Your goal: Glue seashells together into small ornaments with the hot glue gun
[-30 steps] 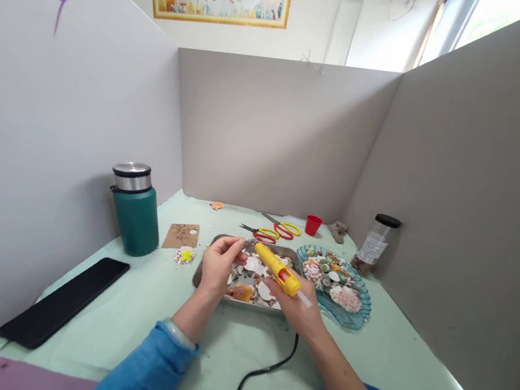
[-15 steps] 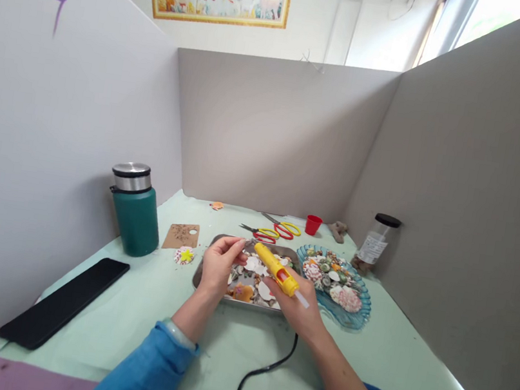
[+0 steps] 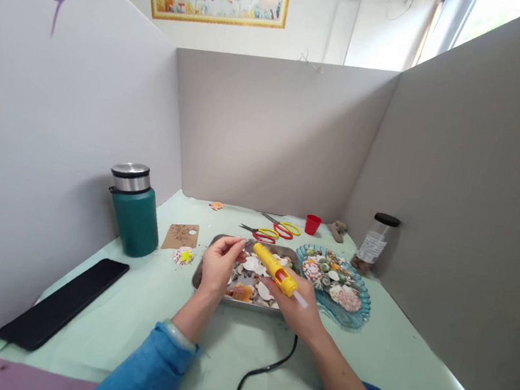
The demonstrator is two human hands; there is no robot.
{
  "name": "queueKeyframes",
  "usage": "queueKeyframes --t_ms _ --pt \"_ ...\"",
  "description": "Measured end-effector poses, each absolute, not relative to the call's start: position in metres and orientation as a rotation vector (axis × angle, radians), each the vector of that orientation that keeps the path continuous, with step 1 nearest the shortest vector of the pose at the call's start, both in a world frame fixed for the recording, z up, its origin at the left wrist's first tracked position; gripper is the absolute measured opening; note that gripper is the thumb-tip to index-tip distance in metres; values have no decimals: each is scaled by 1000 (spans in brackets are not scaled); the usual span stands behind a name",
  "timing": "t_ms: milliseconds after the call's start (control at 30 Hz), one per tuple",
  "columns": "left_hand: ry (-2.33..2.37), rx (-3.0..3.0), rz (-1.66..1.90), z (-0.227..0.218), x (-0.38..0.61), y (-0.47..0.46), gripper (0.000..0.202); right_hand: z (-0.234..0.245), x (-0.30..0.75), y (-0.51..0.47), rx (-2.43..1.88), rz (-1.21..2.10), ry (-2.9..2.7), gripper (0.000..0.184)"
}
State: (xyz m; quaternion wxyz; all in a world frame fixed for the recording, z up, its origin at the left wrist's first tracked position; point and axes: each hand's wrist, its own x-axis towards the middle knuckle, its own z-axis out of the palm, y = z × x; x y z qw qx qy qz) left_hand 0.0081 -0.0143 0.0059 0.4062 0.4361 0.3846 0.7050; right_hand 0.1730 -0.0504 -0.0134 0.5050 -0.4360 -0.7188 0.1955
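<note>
My right hand (image 3: 301, 305) is wrapped round a yellow hot glue gun (image 3: 274, 267), with a clear glue stick (image 3: 300, 299) poking out of its rear. The gun's nozzle points up and left toward the fingertips of my left hand (image 3: 220, 264). Those fingers are pinched together on something small and dark at the nozzle, too small to name. Both hands are above a metal tray (image 3: 253, 307) filled with shells and white cut-out pieces. From the gun side, a black cord (image 3: 264, 369) runs down to the front edge.
A blue glass dish (image 3: 353, 320) of shells sits right, near a lidded jar (image 3: 374, 243). Scissors (image 3: 266, 234) and a red cup (image 3: 313, 225) lie behind the tray. Left are a green flask (image 3: 135, 219), a black phone-like slab (image 3: 65, 303), a brown card (image 3: 181, 236) and a flower-shaped piece (image 3: 184, 255).
Almost nothing differs. The view has shifted very slightly, while both hands and the glue gun keep the same pose.
</note>
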Motion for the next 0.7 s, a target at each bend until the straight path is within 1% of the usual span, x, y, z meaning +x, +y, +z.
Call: queueKeyframes --t_ms 133,700 --pt "965 1098 1787 6 9 -14 29 -13 172 -51 -1037 489 -1745 23" --pt "1003 1131 1832 2 7 -12 27 -12 173 -51 -1041 442 -1729 26"
